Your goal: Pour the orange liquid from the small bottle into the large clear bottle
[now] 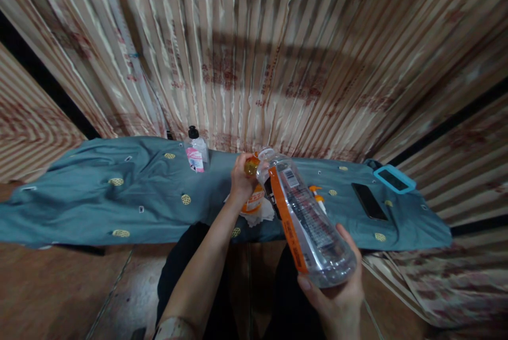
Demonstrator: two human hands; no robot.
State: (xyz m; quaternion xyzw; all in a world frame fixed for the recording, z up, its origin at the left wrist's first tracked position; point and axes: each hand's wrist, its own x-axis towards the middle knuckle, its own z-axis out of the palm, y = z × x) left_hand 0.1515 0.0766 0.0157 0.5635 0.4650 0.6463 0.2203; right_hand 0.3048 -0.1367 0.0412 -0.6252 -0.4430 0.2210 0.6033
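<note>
My right hand (339,297) grips the base of a large clear plastic bottle (317,239) with an orange and black label. It is tilted, its open neck pointing away from me and down to the left. That mouth is right by the top of a smaller bottle (254,202) with an orange label and amber top part. My left hand (241,178) is closed around the smaller bottle's upper part. Crumpled white tissue (264,217) lies under the smaller bottle. Partly hidden behind the large bottle is an orange pump top (316,192). Whether any liquid is flowing cannot be made out.
A clear bottle with a black cap and pink label (195,152) stands at the left back of the cloth-covered table (154,208). To the right lie a dark phone (369,201) and a light-blue framed device (395,178). A pleated curtain (246,65) hangs directly behind.
</note>
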